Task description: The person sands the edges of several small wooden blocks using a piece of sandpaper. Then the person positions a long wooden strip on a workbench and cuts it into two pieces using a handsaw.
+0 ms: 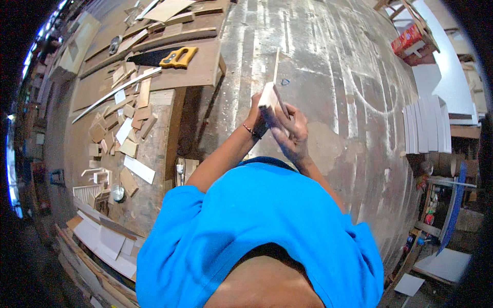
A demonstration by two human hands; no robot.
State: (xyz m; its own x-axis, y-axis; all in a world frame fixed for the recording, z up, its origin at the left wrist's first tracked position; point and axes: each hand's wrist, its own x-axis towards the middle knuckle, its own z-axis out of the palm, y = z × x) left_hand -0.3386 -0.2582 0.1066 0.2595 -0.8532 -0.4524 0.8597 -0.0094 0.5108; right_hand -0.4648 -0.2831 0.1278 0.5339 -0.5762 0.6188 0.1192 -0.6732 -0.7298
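My left hand (255, 118), largely hidden behind pale wooden pieces (268, 93), grips them in front of my chest, a bracelet at its wrist. Wrapped on the same wood from the right is my right hand (291, 131). A long thin pale strip (277, 61) points away from me from that bundle; I cannot make out whether it is separate. To the left, a handsaw (174, 57) with a yellow and black handle lies on a wooden bench (200, 77), with many offcuts (145, 92) and a long white strip (95, 102) nearby.
A small blue loop (285, 82) lies on the stained floor (334, 77). A metal can (118, 193) stands among the left offcuts. At right are stacked white boards (426, 123), a red box (408, 43) and a cluttered rack (436, 205). White panels (102, 236) lie at lower left.
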